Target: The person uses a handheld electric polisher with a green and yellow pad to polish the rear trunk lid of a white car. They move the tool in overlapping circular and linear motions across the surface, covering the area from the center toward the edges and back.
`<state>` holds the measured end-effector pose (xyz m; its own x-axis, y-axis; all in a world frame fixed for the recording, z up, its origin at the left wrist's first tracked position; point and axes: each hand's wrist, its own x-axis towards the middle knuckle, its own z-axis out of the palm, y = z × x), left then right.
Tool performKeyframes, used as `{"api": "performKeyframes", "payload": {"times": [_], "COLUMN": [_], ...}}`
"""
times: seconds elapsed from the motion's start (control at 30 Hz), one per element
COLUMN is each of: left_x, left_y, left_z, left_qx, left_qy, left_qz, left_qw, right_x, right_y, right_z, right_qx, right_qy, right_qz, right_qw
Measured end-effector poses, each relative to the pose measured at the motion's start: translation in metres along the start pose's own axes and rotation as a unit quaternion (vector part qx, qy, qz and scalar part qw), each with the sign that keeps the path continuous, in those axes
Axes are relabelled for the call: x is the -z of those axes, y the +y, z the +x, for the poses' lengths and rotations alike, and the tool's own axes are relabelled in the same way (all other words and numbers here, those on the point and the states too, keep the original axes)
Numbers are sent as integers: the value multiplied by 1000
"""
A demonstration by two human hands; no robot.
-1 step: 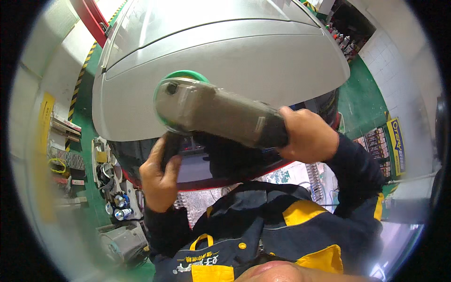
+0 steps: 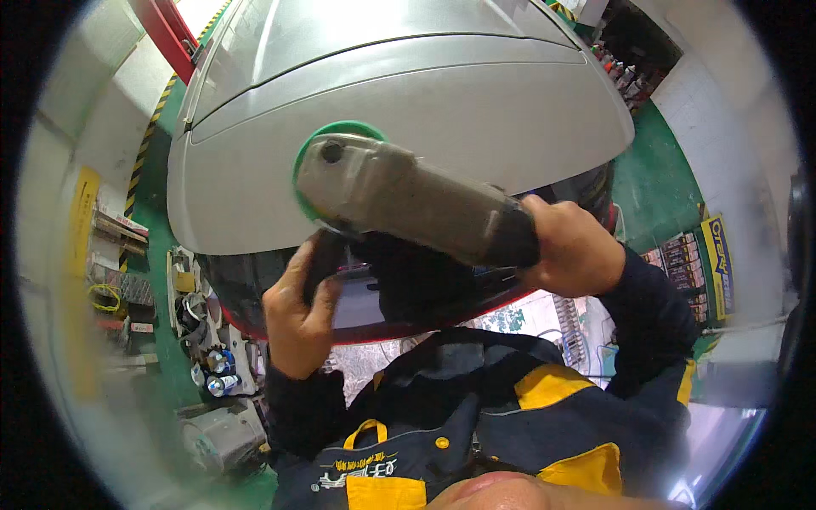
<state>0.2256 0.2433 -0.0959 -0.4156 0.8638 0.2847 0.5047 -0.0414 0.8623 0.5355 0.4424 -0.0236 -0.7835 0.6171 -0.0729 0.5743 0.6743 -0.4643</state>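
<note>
I hold an angle polisher [image 2: 416,200] with a grey-brown body and a round green pad [image 2: 302,174] over the silver-grey panel of a car [image 2: 476,119]. My left hand [image 2: 302,314] is closed round the black side handle [image 2: 325,265] near the polisher's head. Wrapped about the black rear end of the body is my right hand [image 2: 574,246]. The pad's underside is hidden, so I cannot tell how firmly it meets the panel. Below the panel's near edge lies a dark, glossy part of the car.
Cans and tools [image 2: 223,374] lie on a stand at the left, above a grey drum-like machine [image 2: 221,442]. Bottles [image 2: 625,76] stand at the far right. A red post [image 2: 166,38] rises at the far left. A yellow-and-blue sign [image 2: 718,268] stands right of me.
The polisher and both my hands have shifted a little to the right across the panel. My grip is the same.
</note>
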Motion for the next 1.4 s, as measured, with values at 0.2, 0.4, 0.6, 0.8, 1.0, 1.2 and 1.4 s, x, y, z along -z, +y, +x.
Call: {"api": "performKeyframes", "payload": {"times": [0.2, 0.4, 0.6, 0.8, 1.0, 1.2, 1.4], "left_x": [-103, -190, -208, -175, -83, 8, 87], "left_y": [57, 99, 107, 93, 42, 0, -47], "left_z": [51, 81, 86, 60, 36, -4, -31], "left_qx": [-130, -183, -202, -178, -126, -47, -3], "left_qy": [-111, -223, -162, -99, 20, 85, 175], "left_qz": [37, 74, 110, 80, 54, 33, 36], "left_qw": [985, 955, 960, 976, 990, 995, 984], "right_x": [28, 37, 29, 41, 16, -6, -32], "right_y": [83, 131, 159, 133, 61, -22, -107], "right_z": [-88, -143, -157, -133, -53, 15, 90], "right_qx": [-84, -208, -180, -145, -58, 90, 139], "right_qy": [97, 109, 128, 75, 67, 16, -38], "right_qz": [81, 161, 178, 177, 101, 26, -31], "right_qw": [988, 959, 959, 971, 991, 995, 989]}}
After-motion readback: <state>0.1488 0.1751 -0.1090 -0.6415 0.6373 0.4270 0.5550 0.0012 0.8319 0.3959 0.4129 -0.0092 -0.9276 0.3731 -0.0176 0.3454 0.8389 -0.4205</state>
